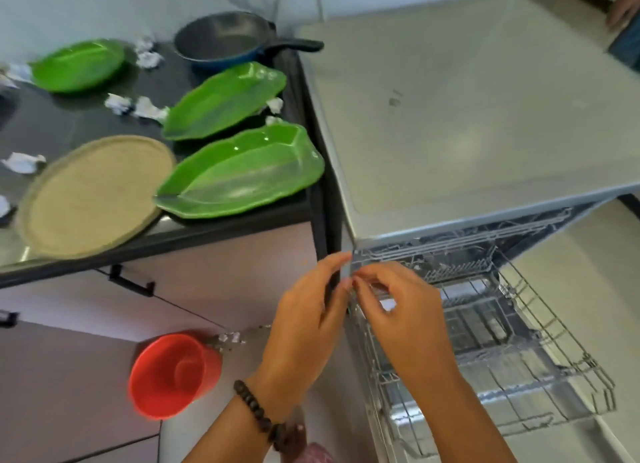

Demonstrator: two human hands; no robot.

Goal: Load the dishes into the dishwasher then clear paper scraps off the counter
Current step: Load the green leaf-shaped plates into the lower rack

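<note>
Dishwasher (467,116) rack (519,341) out, right hand (405,310) pinching its corner, left hand (308,320) relaxed beside

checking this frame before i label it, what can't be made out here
Head view only:
- Whether the right hand pinches a rack wire: motion blur, and its own fingers cover the grip.
- Left hand's fingertips: blurred against the dishwasher edge.
- Lower rack: hidden under the pulled-out one.
- Left end of the counter: cut off by the frame edge.
- Contents of the red bin: too blurred.
</note>
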